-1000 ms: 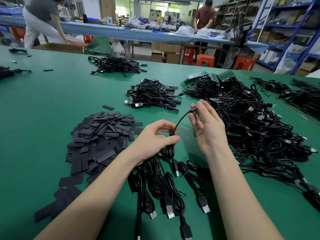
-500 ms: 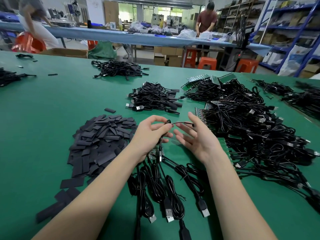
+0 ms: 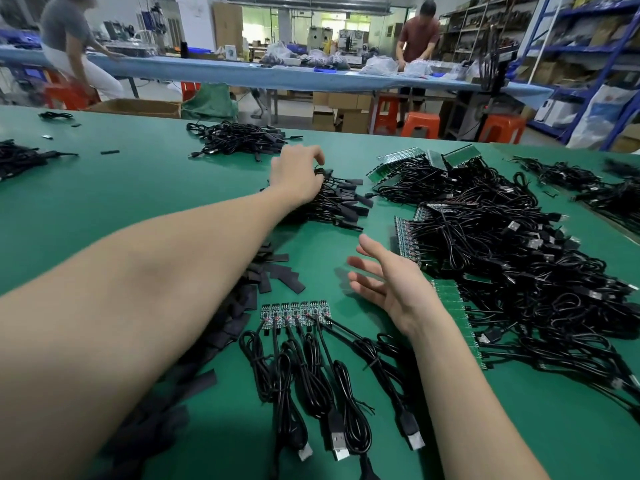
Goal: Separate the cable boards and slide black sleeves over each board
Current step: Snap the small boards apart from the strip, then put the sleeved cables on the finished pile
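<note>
My left hand (image 3: 297,174) reaches far forward onto the pile of sleeved cables (image 3: 341,206), fingertips curled down on a cable loop at the top of the pile. My right hand (image 3: 391,287) hovers open over the green table, fingers spread and holding nothing. A strip of joined green cable boards (image 3: 294,311) lies in front of me. Its black cables (image 3: 311,375) run toward me and end in USB plugs (image 3: 337,446). Loose flat black sleeves (image 3: 277,271) lie mostly hidden under my left forearm.
A large heap of cables on board strips (image 3: 502,258) fills the right side, touching my right wrist. More cable piles lie at the far centre (image 3: 239,140), left edge (image 3: 17,157) and far right (image 3: 588,188). Two people work at a blue table (image 3: 207,69) beyond.
My left hand has carried the cable away from the board strip and out onto the sleeved pile. My right hand let go and dropped, open. The board strip is now uncovered.
</note>
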`<state>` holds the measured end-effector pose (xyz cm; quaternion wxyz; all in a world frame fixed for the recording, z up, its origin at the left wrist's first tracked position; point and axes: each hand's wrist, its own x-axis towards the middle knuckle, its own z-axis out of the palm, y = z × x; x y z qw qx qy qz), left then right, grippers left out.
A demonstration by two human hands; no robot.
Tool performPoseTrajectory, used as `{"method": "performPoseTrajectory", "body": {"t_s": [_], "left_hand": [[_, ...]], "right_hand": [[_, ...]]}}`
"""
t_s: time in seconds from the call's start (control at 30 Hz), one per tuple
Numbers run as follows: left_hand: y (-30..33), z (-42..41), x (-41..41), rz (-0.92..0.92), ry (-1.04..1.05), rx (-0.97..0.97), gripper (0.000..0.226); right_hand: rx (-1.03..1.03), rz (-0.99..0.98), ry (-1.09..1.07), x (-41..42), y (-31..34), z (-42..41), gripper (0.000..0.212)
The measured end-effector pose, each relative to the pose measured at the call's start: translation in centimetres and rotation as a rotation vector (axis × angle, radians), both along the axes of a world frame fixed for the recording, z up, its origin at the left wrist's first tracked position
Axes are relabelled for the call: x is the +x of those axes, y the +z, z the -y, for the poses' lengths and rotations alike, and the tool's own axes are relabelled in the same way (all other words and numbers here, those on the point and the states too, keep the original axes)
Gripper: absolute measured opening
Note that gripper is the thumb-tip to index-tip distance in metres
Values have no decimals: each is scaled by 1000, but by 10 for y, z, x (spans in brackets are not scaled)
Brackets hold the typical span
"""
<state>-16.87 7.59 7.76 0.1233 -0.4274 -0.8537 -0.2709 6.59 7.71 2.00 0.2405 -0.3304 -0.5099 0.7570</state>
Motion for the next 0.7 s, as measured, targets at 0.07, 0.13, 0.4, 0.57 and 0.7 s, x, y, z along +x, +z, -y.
{"method": "performPoseTrajectory", "body": {"t_s": [0.07, 0.13, 0.4, 0.57, 0.7], "left_hand": [[-7, -2, -2, 3, 33, -103, 35], [-16, 1, 3, 31, 29, -90, 39], [-41, 50, 65, 251, -158, 85, 17], [-54, 97, 114, 448, -135, 279, 10], [-73, 125, 129, 601, -56, 324, 19]], "right_hand": [[6, 1, 11, 0, -2, -1, 44], [6, 9, 17, -1, -3, -2, 37], [133, 117, 65, -2, 2, 5, 19], [318, 327, 207, 0, 13, 13, 13], [308, 417, 312, 3, 23, 16, 18]]}}
